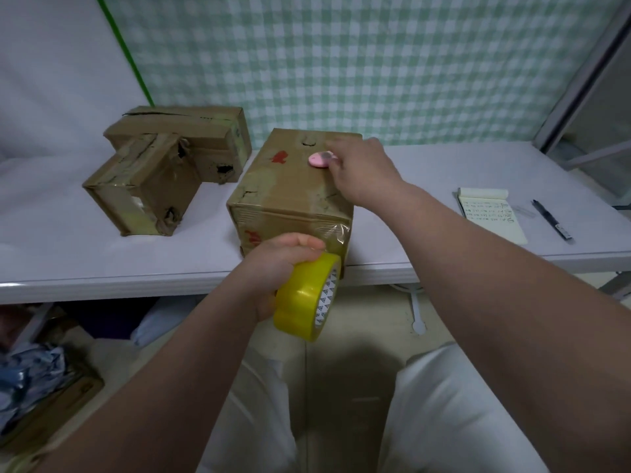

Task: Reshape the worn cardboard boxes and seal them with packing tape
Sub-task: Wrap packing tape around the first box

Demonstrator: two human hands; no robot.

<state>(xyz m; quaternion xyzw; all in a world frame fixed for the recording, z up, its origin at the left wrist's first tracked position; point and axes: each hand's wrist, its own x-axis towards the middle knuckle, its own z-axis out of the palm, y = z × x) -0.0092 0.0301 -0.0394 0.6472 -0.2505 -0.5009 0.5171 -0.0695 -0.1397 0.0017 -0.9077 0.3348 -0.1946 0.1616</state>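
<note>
Left hand (283, 264) grips tape roll (307, 297) off worktop (102, 268) near edge. Strip (336, 238) runs up to box (290, 199) front face. Right hand (362, 172) pinches pink cutter (319, 159) atop box; strip lies nearward, below.

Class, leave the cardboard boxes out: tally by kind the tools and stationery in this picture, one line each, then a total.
Roll of yellow packing tape: 1
Small pink tool: 1
Notepad: 1
Black pen: 1
Total: 4 (a faint clear strip beside the pen is too unclear to count)
</note>
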